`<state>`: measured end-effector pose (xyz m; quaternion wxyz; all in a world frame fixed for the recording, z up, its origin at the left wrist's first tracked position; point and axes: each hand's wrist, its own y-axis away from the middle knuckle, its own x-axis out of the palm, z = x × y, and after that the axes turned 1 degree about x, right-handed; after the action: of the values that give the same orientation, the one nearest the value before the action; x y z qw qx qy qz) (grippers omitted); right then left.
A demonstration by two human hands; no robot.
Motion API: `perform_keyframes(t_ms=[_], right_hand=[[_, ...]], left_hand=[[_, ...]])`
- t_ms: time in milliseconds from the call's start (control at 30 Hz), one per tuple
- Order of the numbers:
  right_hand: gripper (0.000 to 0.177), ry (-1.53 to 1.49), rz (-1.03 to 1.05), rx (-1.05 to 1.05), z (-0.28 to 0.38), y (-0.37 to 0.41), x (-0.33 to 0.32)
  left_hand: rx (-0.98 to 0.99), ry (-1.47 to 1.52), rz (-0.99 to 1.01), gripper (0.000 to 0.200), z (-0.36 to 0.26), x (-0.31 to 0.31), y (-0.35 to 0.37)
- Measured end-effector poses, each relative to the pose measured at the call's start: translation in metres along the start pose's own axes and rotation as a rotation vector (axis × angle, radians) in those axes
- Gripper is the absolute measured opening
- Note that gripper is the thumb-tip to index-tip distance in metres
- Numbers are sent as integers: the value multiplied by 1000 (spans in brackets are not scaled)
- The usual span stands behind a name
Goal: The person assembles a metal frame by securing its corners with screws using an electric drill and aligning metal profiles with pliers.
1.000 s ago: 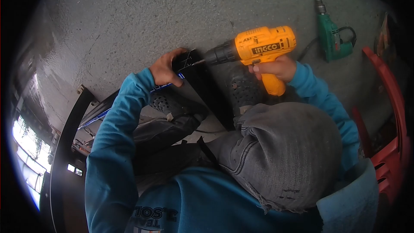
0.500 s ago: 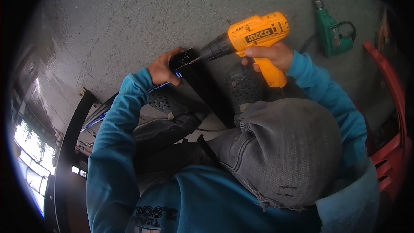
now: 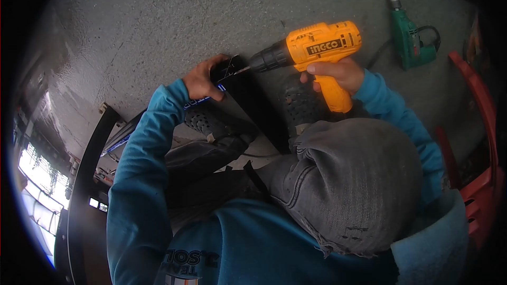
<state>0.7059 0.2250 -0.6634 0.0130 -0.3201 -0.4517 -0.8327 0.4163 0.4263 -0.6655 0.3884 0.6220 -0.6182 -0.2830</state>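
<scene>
My right hand (image 3: 338,73) is wrapped around the handle of a yellow-orange cordless drill (image 3: 322,45) marked INGCO. Its black chuck points left, and the thin bit reaches the upper end of a long black bar (image 3: 256,111). That bar slants down between my shoes towards my knees. On the other side of the bar's upper end, my left hand (image 3: 202,80) grips it, fingers over the far edge and thumb on the near side. Thin light lines show on the end face beside the bit.
A green corded drill (image 3: 406,37) with a bit fitted lies on the grey concrete floor (image 3: 174,16) at upper right. Part of a red plastic chair (image 3: 478,111) stands at the right edge. A dark curved metal frame (image 3: 84,179) rises on the left, near a blue-and-white lettered strip (image 3: 206,100).
The yellow-orange drill and my right hand sit slightly further right and lower in view. The floor and green drill have shifted a little the same way; both grips stay the same.
</scene>
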Motion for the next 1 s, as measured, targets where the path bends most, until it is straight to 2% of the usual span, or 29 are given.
perform_keyframes(t_ms=[167, 233, 467, 533, 600, 800, 900, 1000], right_hand=[[39, 0, 19, 108, 1, -1, -4], [31, -56, -5, 124, -1, 0, -1], [33, -82, 2, 98, -12, 1, -3], [40, -78, 28, 2, -20, -2, -4], [40, -99, 26, 34, -21, 0, -5], [38, -165, 42, 64, -22, 1, -6], [38, -192, 54, 70, -27, 2, -8], [39, -253, 26, 64, -27, 4, -12]], left_hand=[[6, 23, -9, 80, 4, 0, -3], [14, 49, 4, 80, 9, 1, -4], [10, 47, 22, 80, 10, -1, -5], [18, 51, 17, 79, 10, 0, -5], [27, 60, 10, 79, 10, 1, -4], [-31, 19, 11, 89, -3, -1, -3], [14, 30, 24, 96, 1, -1, -2], [-89, 136, 65, 101, -5, -3, -1]])
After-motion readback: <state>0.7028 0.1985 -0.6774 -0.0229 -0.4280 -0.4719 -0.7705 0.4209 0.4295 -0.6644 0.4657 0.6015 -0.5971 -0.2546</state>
